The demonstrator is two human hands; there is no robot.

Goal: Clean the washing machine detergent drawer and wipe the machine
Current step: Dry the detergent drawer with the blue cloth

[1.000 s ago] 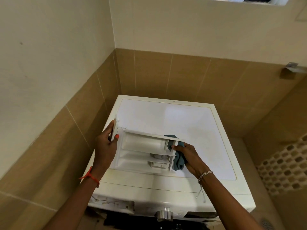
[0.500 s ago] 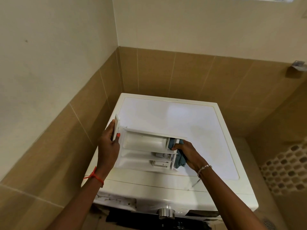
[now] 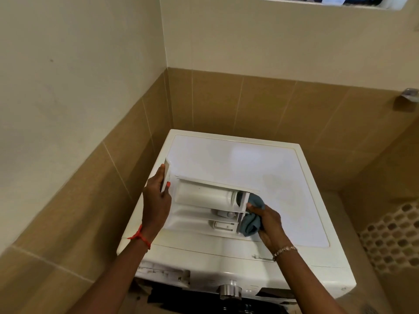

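A white detergent drawer (image 3: 199,200) lies on the front left of the white washing machine's top (image 3: 240,164), its compartments facing up. My left hand (image 3: 156,200) grips the drawer's front panel at its left end. My right hand (image 3: 267,220) holds a bunched blue-grey cloth (image 3: 251,220) pressed against the drawer's right end. Part of the cloth shows through the back of the drawer.
The machine stands in a corner between tan-tiled walls on the left and behind. Its control knob (image 3: 229,290) and the empty drawer slot (image 3: 163,274) face me at the front. A narrow tiled floor strip (image 3: 358,223) runs along its right side.
The cloth in my right hand has shifted slightly along the drawer's right end, bunching lower. The drawer and my left hand have stayed in place; the view has drifted a little.
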